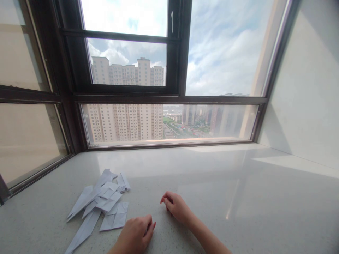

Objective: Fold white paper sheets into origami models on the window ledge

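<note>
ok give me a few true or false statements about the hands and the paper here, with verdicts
1. The left hand rests on the pale speckled stone sill. True.
2. The right hand holds a folded paper. False: it holds nothing, its fingers curled on the sill.
3. The pile of folded white paper planes lies left of both hands. True.
4. The papers are stacked against the white wall on the right. False: they lie at the left, apart from it.
5. The dark-framed window shows tall buildings. True.
</note>
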Action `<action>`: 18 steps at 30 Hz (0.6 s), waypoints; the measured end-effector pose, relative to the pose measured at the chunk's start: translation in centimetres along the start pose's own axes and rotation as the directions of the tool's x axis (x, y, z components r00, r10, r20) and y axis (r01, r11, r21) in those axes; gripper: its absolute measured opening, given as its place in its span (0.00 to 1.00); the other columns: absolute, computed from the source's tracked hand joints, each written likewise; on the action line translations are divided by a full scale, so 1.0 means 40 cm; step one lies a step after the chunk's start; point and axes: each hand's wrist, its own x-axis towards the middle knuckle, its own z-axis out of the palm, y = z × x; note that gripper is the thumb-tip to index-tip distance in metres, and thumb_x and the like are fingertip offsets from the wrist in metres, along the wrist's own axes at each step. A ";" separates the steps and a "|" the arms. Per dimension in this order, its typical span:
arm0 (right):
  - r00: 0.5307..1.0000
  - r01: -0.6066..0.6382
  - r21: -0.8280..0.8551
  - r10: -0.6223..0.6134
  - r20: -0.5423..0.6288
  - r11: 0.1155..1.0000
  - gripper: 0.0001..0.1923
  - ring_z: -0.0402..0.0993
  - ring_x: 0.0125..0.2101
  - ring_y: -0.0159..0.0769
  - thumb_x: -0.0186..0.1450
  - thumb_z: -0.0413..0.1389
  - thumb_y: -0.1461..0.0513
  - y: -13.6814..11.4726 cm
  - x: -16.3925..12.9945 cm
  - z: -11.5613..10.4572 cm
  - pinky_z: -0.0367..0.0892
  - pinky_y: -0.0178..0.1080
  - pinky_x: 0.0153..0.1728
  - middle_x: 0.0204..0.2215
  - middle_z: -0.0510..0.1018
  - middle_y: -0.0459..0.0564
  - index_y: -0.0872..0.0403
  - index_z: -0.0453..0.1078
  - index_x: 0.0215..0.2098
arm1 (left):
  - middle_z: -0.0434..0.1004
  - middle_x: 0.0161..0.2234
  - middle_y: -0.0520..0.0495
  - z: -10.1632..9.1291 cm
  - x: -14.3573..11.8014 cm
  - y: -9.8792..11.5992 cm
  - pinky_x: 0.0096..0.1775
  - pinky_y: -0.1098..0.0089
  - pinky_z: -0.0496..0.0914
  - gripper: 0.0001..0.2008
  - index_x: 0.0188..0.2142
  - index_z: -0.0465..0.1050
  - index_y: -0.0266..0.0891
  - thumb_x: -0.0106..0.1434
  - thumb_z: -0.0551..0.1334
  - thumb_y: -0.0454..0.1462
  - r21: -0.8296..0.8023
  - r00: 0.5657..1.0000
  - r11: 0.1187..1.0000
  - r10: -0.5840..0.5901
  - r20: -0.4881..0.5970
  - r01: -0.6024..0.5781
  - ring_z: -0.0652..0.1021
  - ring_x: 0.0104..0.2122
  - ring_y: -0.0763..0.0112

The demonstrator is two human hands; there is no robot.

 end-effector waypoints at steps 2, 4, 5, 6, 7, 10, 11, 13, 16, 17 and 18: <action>1.000 0.001 -0.002 -0.001 0.000 1.000 0.09 0.58 0.16 0.26 0.59 0.46 0.65 0.000 0.000 0.000 0.53 0.29 0.20 0.14 0.64 0.40 0.55 0.68 0.26 | 0.75 0.27 0.47 0.002 0.000 -0.001 0.27 0.73 0.59 0.15 0.29 0.65 0.42 0.62 0.43 0.42 -0.002 1.000 1.000 0.006 -0.005 -0.006 0.75 0.30 0.66; 1.000 0.003 0.001 -0.003 0.000 1.000 0.09 0.58 0.15 0.26 0.59 0.46 0.65 0.000 0.000 0.000 0.52 0.29 0.19 0.14 0.64 0.40 0.55 0.68 0.26 | 0.75 0.28 0.47 0.004 0.000 -0.003 0.27 0.73 0.59 0.15 0.29 0.65 0.42 0.62 0.43 0.42 0.005 1.000 1.000 0.015 -0.014 -0.015 0.75 0.30 0.66; 1.000 0.003 0.003 -0.003 0.001 1.000 0.09 0.58 0.15 0.26 0.59 0.46 0.65 0.000 0.000 0.000 0.52 0.29 0.19 0.14 0.64 0.40 0.55 0.68 0.26 | 0.76 0.28 0.47 0.006 0.001 -0.003 0.27 0.73 0.59 0.15 0.29 0.65 0.42 0.62 0.43 0.42 0.010 1.000 1.000 0.019 -0.019 -0.019 0.75 0.30 0.66; 1.000 0.002 0.006 -0.002 0.002 1.000 0.09 0.58 0.15 0.26 0.58 0.46 0.64 0.000 0.000 0.000 0.52 0.29 0.20 0.13 0.64 0.40 0.55 0.68 0.26 | 0.76 0.28 0.47 0.007 0.001 -0.004 0.27 0.73 0.59 0.15 0.29 0.65 0.42 0.62 0.43 0.42 0.012 1.000 1.000 0.021 -0.021 -0.021 0.75 0.30 0.66; 1.000 0.000 0.009 0.000 0.003 1.000 0.09 0.58 0.15 0.26 0.58 0.46 0.64 0.000 0.000 0.000 0.52 0.30 0.20 0.13 0.63 0.40 0.56 0.68 0.26 | 0.76 0.28 0.47 0.008 0.001 -0.004 0.27 0.73 0.59 0.15 0.29 0.65 0.41 0.62 0.43 0.42 0.012 1.000 1.000 0.020 -0.023 -0.019 0.75 0.30 0.66; 1.000 -0.002 0.012 0.002 0.001 1.000 0.09 0.58 0.15 0.26 0.59 0.46 0.64 0.000 -0.001 0.000 0.52 0.30 0.20 0.13 0.64 0.40 0.56 0.67 0.26 | 0.75 0.27 0.47 0.008 0.002 -0.005 0.27 0.73 0.59 0.15 0.29 0.65 0.41 0.62 0.43 0.42 0.005 1.000 1.000 0.013 -0.025 -0.013 0.75 0.30 0.66; 1.000 -0.001 0.013 0.001 0.000 1.000 0.09 0.58 0.15 0.26 0.59 0.46 0.64 0.000 -0.001 0.000 0.52 0.30 0.20 0.13 0.64 0.40 0.56 0.67 0.26 | 0.75 0.27 0.47 0.008 0.001 -0.005 0.27 0.73 0.59 0.15 0.29 0.65 0.41 0.62 0.43 0.42 0.004 1.000 1.000 0.013 -0.023 -0.013 0.75 0.30 0.66; 1.000 0.003 0.014 -0.003 -0.002 1.000 0.09 0.58 0.15 0.26 0.59 0.46 0.64 0.000 0.000 0.000 0.52 0.29 0.19 0.14 0.64 0.40 0.56 0.67 0.26 | 0.75 0.28 0.47 0.007 0.001 -0.004 0.27 0.73 0.59 0.15 0.29 0.65 0.41 0.62 0.43 0.41 0.004 1.000 1.000 0.017 -0.018 -0.017 0.75 0.30 0.66; 1.000 -0.001 0.020 0.001 0.005 1.000 0.09 0.57 0.15 0.26 0.58 0.46 0.64 0.000 0.000 0.000 0.52 0.29 0.19 0.14 0.63 0.40 0.56 0.67 0.26 | 0.75 0.29 0.46 0.005 0.002 -0.003 0.27 0.73 0.60 0.15 0.29 0.65 0.41 0.62 0.43 0.41 0.012 1.000 1.000 0.019 -0.012 -0.019 0.75 0.30 0.66; 1.000 -0.005 0.022 0.005 0.009 1.000 0.09 0.57 0.15 0.26 0.58 0.46 0.64 0.000 0.001 0.000 0.52 0.29 0.19 0.13 0.63 0.39 0.56 0.67 0.26 | 0.75 0.29 0.46 0.004 0.002 -0.003 0.27 0.73 0.59 0.15 0.29 0.65 0.41 0.62 0.43 0.41 0.013 1.000 1.000 0.019 -0.013 -0.019 0.75 0.31 0.66; 1.000 -0.008 0.023 0.008 0.011 1.000 0.09 0.57 0.15 0.25 0.59 0.46 0.64 0.000 0.000 0.000 0.52 0.29 0.19 0.13 0.62 0.39 0.56 0.67 0.26 | 0.75 0.29 0.46 0.004 0.002 -0.003 0.27 0.73 0.59 0.15 0.29 0.65 0.41 0.62 0.43 0.41 0.014 1.000 1.000 0.020 -0.015 -0.020 0.75 0.31 0.66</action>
